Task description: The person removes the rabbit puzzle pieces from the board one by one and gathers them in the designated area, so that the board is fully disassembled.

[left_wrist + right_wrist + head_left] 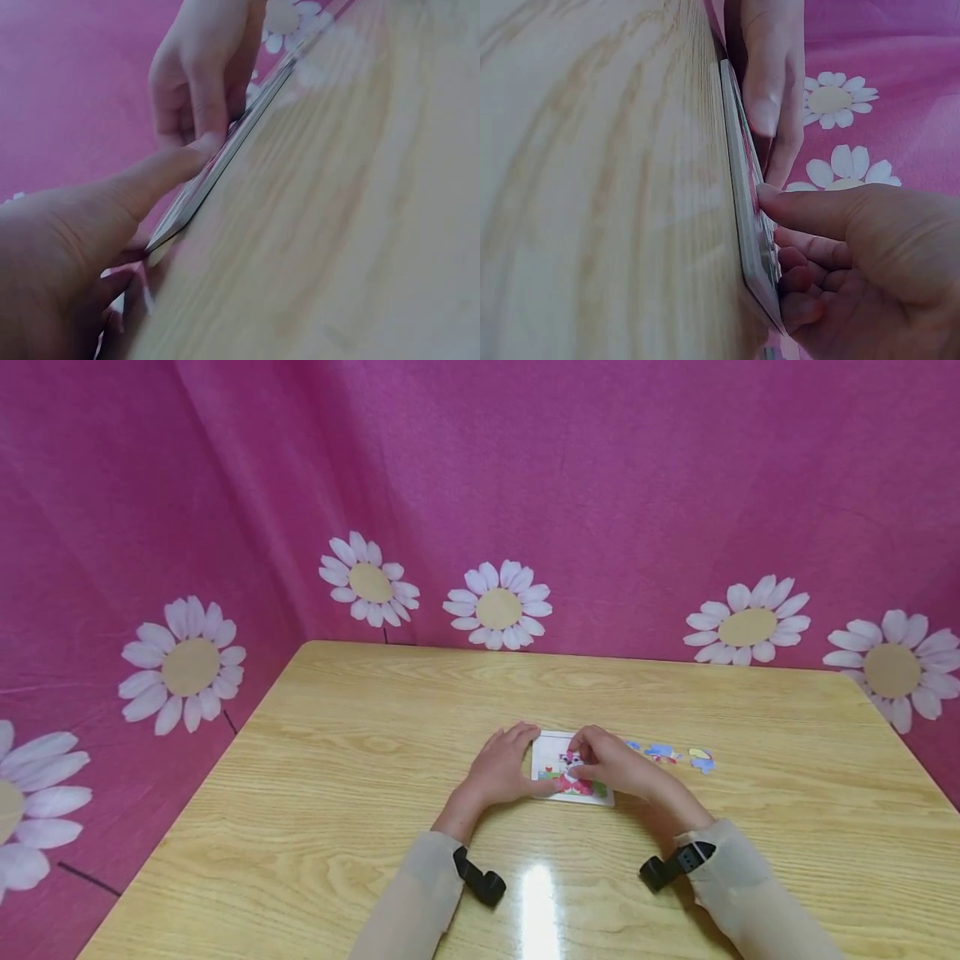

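Observation:
A white-edged puzzle board (546,743) with a pink and white animal picture lies flat on the table. My left hand (500,770) rests at its left side, the straight thumb (169,169) on the board's lower part and the fingers by its left edge. Over the picture, my right hand (617,765) has its thumb and index finger bent around the animal's face, which appears to be a puzzle piece low on the board. The right hand's other fingers (799,281) are curled at the board's right side. The fingers partly cover the picture.
Several loose puzzle pieces, blue, red and yellow, lie right of the board, among them a blue and yellow one (702,762). The wooden table (375,710) has a pink curtain (600,485) with daisies behind it and at its left.

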A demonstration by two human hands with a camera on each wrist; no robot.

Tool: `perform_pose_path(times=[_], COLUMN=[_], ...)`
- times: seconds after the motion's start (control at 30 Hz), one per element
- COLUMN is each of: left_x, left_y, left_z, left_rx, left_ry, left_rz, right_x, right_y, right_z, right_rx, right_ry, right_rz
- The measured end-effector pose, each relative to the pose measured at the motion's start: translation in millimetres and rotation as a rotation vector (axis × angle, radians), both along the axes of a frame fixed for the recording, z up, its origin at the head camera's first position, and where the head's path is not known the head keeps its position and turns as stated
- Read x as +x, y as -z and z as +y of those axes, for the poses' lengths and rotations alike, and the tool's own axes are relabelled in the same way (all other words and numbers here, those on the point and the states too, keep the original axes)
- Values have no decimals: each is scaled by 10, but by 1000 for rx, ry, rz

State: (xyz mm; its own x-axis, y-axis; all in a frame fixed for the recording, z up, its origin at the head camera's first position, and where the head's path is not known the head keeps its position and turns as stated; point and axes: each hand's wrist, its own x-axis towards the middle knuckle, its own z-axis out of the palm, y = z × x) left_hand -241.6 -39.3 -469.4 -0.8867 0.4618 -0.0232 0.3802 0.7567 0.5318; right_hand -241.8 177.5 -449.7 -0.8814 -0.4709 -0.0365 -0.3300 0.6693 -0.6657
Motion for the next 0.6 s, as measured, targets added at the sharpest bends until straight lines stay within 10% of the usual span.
perform_pose_path(times=[0.6], left_x=[57], left_y=[22], left_z=[111], left_rx=[14], left_ry=[-68], left_rz=[11], right_x=[86], right_y=[79], right_z=[-6], right_rx=[-89], right_ry=[-3], right_rz=[155])
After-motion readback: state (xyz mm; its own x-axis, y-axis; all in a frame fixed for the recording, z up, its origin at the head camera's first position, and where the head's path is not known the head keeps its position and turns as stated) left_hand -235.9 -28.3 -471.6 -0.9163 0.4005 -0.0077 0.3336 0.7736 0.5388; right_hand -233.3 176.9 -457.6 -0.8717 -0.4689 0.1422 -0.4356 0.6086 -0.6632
